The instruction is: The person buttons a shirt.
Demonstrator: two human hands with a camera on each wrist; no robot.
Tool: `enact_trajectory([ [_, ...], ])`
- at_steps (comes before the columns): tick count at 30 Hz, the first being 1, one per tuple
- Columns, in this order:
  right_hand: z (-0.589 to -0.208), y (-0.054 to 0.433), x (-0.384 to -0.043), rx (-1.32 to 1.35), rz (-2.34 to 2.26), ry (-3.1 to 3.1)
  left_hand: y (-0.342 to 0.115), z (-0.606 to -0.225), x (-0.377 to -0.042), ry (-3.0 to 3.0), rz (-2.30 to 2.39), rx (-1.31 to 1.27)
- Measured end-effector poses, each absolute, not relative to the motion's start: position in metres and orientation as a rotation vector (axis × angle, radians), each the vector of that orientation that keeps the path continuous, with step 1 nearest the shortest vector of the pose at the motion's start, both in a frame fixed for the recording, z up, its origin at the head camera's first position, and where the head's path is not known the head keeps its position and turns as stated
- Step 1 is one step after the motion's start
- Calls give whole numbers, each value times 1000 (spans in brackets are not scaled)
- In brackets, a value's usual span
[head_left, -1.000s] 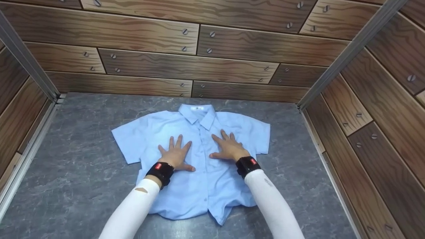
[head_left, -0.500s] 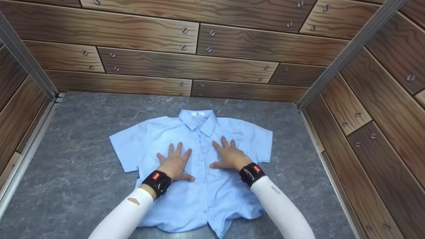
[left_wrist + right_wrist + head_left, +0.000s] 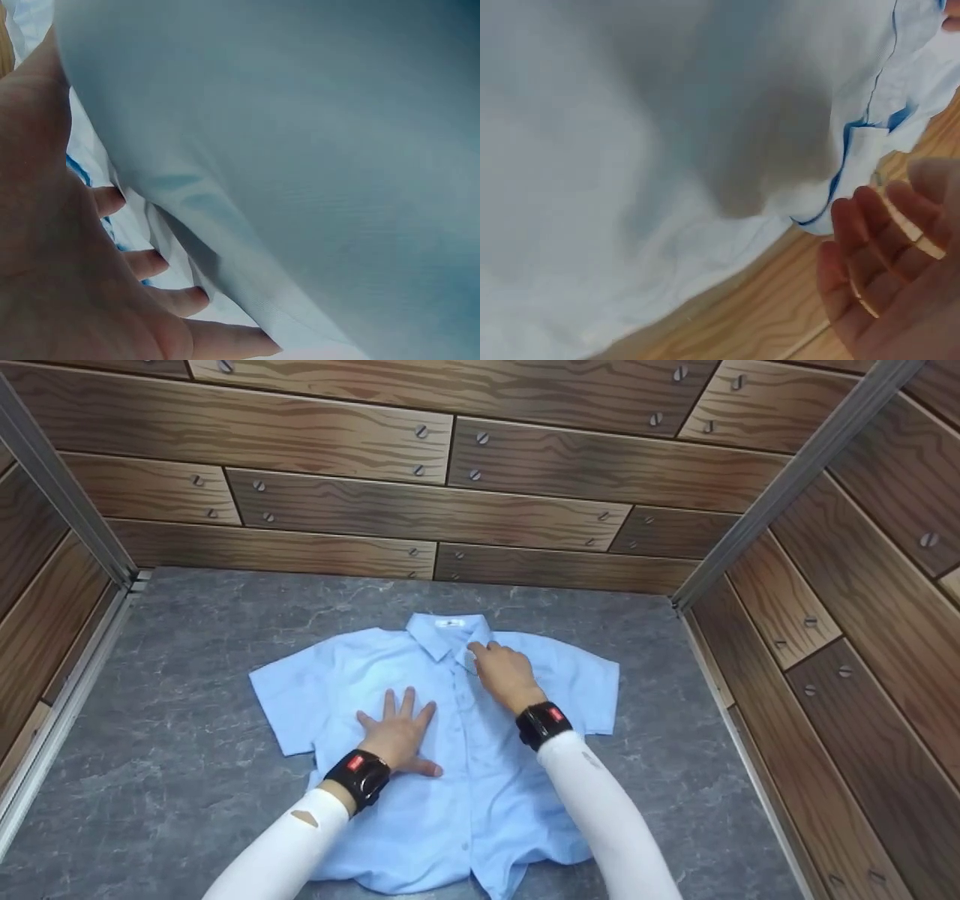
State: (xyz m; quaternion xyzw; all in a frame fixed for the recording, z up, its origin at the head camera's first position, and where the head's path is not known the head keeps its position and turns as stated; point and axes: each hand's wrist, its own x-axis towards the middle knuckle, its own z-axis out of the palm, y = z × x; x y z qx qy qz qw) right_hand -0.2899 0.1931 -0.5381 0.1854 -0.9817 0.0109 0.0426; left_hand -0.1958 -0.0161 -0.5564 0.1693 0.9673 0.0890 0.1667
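Note:
A light blue short-sleeved button-up shirt (image 3: 360, 675) lies spread front up, its collar (image 3: 427, 639) at the far end. My left hand (image 3: 396, 741) rests on the chest panel left of the buttons, fingers spread and straight. In the left wrist view, fabric folds show under the fingertips of that hand (image 3: 97, 255). My right hand (image 3: 507, 676) is over the right collar point, which it partly hides. The right wrist view has this hand (image 3: 900, 262) with loosely bent fingers, close beside the collar (image 3: 859, 161) and with nothing gripped between them.
The shirt lies on a grey marbled tabletop (image 3: 187, 720). Wood-patterned panels (image 3: 337, 502) rise behind it and on both sides, joined by metal corner posts (image 3: 795, 484). One corner of the shirt's hem (image 3: 501, 877) sticks out toward the front.
The shirt has slid toward me under both hands. My right hand then left its flat, spread position and moved up to the collar, bending its fingers. The left hand stays on the chest.

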Motion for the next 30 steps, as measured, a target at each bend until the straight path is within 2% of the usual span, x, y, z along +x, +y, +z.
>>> enact_trajectory([
  [9,-552,187,-319,452,164,-3117,-13,-561,-195,2745,247,456],
  [21,-561,187,-336,71,441,-2927,-14,-557,-197,2733,241,453],
  [30,-540,195,-317,233,672,-3109,-16,-556,-198,2750,263,457],
])
